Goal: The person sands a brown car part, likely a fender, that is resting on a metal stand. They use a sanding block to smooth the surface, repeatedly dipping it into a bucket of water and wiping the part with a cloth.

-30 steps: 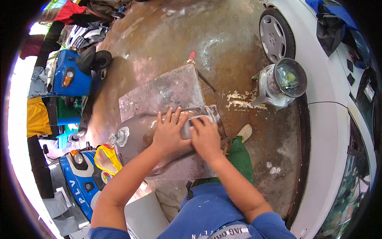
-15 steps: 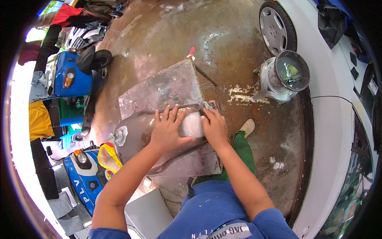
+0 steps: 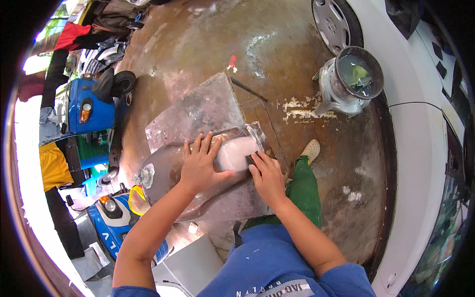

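A grey, glossy, rounded tank [image 3: 166, 171], like a motorcycle fuel tank, lies on a worn board-topped stand [image 3: 190, 111]. Near its right end is a smooth white filler patch [image 3: 236, 152]. My left hand [image 3: 200, 166] rests flat on the tank just left of the patch, fingers spread and pointing away from me. At the patch's lower right edge, my right hand [image 3: 269, 179] pinches a small dark piece of sandpaper [image 3: 250, 159] and presses it against the surface. A crumpled clear covering [image 3: 145, 175] sits at the tank's left end.
To the right, a dark-rimmed bucket of water [image 3: 380, 84] stands on a greyish stool [image 3: 326, 91], with something yellow-green inside. A white car [image 3: 418, 148] lines the right side. Blue three-wheelers [image 3: 94, 111] stand at left. A metal rod [image 3: 250, 89] juts out beyond the stand.
My right hand has slid toward me along the patch's right edge, and the dark sandpaper under its fingers now shows. My left hand stays on the tank. The whole view has shifted slightly.
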Available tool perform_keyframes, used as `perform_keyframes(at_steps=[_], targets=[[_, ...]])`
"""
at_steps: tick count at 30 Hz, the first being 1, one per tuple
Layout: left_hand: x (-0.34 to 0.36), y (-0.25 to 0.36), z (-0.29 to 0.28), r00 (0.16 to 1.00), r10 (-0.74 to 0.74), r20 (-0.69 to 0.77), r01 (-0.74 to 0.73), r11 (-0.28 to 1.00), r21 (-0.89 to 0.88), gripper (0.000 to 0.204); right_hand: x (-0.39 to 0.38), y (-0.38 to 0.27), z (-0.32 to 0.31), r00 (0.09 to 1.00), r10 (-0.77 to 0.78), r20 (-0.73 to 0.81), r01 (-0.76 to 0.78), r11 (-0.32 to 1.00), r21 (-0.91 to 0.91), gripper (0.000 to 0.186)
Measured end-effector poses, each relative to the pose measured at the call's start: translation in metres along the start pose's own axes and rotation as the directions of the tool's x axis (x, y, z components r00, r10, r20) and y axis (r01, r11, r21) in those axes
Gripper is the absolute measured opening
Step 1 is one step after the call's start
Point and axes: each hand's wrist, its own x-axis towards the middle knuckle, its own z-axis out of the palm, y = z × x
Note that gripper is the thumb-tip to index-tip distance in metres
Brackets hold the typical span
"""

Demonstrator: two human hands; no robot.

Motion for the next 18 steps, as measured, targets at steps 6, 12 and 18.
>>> perform_keyframes(at_steps=[6,12,18], targets=[[0.003,0.0,0.001,1.0,0.014,0.007,-0.014,1.0,0.025,0.111,0.05,0.001,0.011,0.999,0.042,-0.015,-0.041,0.996,0.082,0.038],[-0.001,-0.005,0.007,0.997,0.034,-0.062,-0.032,0.999,0.03,0.109,-0.016,0.004,-0.002,0.994,0.103,-0.027,-0.097,0.981,0.169,0.044],[0.003,-0.003,0.004,0.997,0.051,-0.063,-0.048,0.998,0.043,0.107,0.052,0.003,0.012,0.986,0.164,0.004,-0.163,0.977,0.139,0.045]])
